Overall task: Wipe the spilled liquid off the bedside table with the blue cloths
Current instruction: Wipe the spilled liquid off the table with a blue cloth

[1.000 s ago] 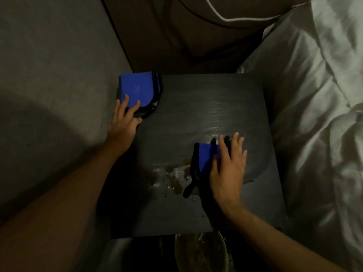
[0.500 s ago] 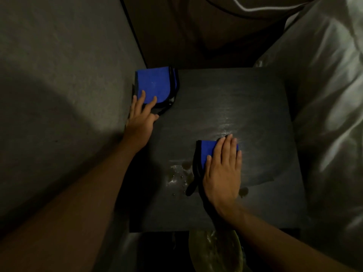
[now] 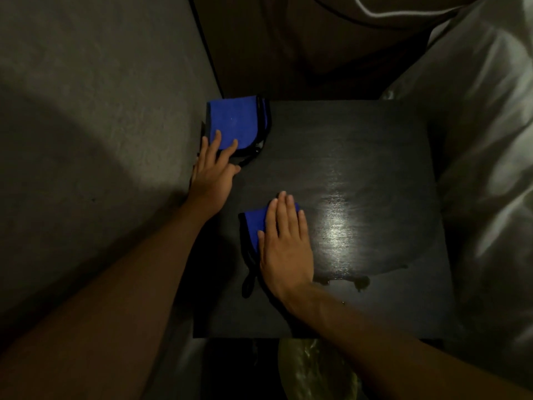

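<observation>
right hand (image 3: 284, 243): flat, fingers straight and together, palm pressing a folded blue cloth (image 3: 255, 223) onto the desk (image 3: 360, 157), centre-left
left hand (image 3: 213, 171): open, fingertips resting on near edge of second blue cloth (image 3: 233, 125), no grip
second cloth: folded, black-trimmed, desk corner at 11 o'clock
liquid (image 3: 356, 280): dark drips at 4 o'clock of right hand, wet sheen at 2 o'clock
bed (image 3: 476, 140): pale bedding, 3 o'clock of desk

Dim, grainy view. Strongest glare sits on the dark bedside table (image 3: 360, 157) top, right of centre. White bedding (image 3: 487, 145) at right catches soft light. Deep shadow crosses the left wall (image 3: 86, 125). Near forearms dark, edges bowed and soft.
</observation>
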Demonstrator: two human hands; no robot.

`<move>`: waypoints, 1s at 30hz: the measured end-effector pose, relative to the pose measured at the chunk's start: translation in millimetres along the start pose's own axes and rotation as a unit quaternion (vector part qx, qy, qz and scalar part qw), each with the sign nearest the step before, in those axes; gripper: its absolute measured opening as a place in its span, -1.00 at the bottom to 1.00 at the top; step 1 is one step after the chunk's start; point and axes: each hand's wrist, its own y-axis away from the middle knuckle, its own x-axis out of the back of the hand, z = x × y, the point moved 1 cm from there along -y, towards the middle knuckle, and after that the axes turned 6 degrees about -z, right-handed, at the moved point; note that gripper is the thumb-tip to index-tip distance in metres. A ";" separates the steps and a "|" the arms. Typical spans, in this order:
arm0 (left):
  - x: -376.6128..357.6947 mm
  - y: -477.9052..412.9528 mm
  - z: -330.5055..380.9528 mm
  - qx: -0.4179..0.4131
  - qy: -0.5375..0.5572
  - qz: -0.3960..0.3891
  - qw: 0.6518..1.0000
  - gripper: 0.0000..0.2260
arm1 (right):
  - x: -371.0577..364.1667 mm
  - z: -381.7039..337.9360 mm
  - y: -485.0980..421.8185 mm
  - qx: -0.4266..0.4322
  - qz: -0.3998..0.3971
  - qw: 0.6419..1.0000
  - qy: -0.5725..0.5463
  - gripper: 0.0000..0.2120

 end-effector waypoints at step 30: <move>4.1 4.1 8.1 0.019 0.064 0.008 0.998 -0.45 | 2.2 -43.9 6.8 0.255 -0.146 0.956 -0.012 -0.23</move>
